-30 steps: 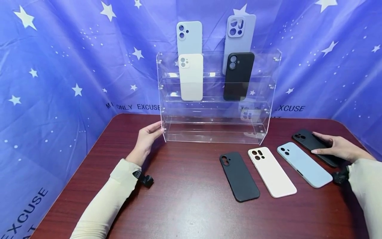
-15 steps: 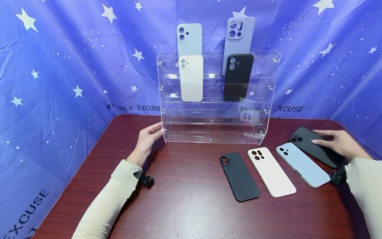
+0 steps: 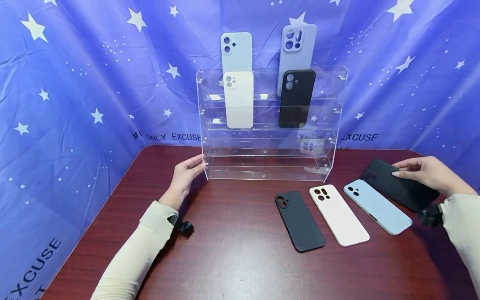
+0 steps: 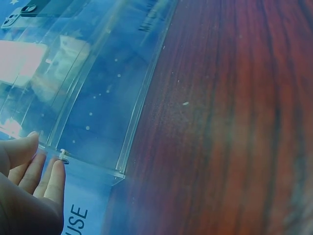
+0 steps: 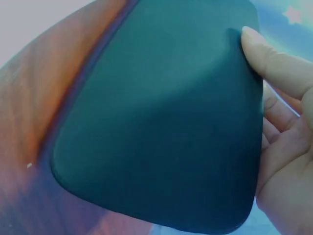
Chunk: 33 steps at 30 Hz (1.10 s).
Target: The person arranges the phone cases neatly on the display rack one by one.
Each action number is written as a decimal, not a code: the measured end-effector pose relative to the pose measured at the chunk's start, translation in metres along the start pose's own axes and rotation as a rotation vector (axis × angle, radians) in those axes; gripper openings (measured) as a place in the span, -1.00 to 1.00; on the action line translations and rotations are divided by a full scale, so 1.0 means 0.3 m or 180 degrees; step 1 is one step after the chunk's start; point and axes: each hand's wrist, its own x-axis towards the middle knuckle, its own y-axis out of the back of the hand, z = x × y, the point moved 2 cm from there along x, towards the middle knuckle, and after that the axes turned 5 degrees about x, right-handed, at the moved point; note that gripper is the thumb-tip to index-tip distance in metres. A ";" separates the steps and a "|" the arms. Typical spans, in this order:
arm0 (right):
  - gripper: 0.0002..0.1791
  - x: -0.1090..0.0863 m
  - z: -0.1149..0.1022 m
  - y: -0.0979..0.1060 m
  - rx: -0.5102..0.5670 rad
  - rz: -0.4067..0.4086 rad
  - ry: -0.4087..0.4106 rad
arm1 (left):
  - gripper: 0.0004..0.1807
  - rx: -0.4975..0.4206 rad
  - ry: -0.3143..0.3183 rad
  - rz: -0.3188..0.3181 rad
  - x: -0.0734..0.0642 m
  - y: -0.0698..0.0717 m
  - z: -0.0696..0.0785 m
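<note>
A clear acrylic display stand [image 3: 264, 173] stands at the back of the table. My left hand [image 3: 183, 177] holds its lower left side panel, thumb at the front edge; the left wrist view shows the fingertips against that panel. At the right, my right hand [image 3: 423, 171] pinches a black phone case [image 3: 397, 185] by its far long edge, thumb on the back. The case is tilted, and its plain back [image 5: 161, 112] fills the right wrist view. A light blue phone case [image 3: 378, 207] lies in front of it, partly overlapping it in the head view.
A cream phone case [image 3: 339, 214] and another black phone case [image 3: 300, 221] lie left of the blue one. On the stand's upper tiers are pale blue [image 3: 237, 52], white [image 3: 239, 100], lavender [image 3: 298, 52] and black [image 3: 298, 98] cases. Starry blue cloth [image 3: 93, 75] hangs behind.
My right hand has lifted and tilted the black phone case from the table, so its camera cutouts show less. My left hand stays at the stand. The head view has shifted slightly.
</note>
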 end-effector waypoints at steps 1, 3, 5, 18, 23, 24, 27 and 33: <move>-0.43 -0.004 -0.009 0.007 0.0010 0.0022 0.0010 | -0.51 -0.0005 0.0007 0.0000 -0.001 0.001 0.000; -0.42 -0.014 -0.028 0.025 0.0031 0.0083 0.0008 | -0.51 -0.0021 0.0017 0.0000 -0.001 0.001 0.001; -0.42 -0.025 -0.048 0.042 0.0085 0.0148 0.0019 | -0.51 -0.0043 0.0027 -0.0009 -0.001 0.001 0.002; -0.73 -0.105 -0.288 0.052 0.1893 0.0432 0.0108 | -0.51 -0.0092 0.0061 0.0006 0.001 -0.001 0.002; -0.72 -0.102 -0.422 -0.005 0.3331 0.0371 0.0457 | -0.51 -0.0054 0.0039 -0.0011 0.006 -0.001 -0.001; -0.72 -0.101 -0.450 -0.013 0.3552 0.0397 0.0558 | -0.51 -0.0042 0.0032 -0.0015 0.007 -0.001 -0.002; -0.73 -0.092 -0.535 -0.035 0.4124 0.0448 0.0827 | -0.51 -0.0010 0.0020 -0.0027 0.012 -0.001 -0.002; -0.79 -0.057 -0.707 -0.096 0.4461 0.0636 0.1141 | -0.52 -0.0016 0.0058 0.0054 0.007 0.002 -0.002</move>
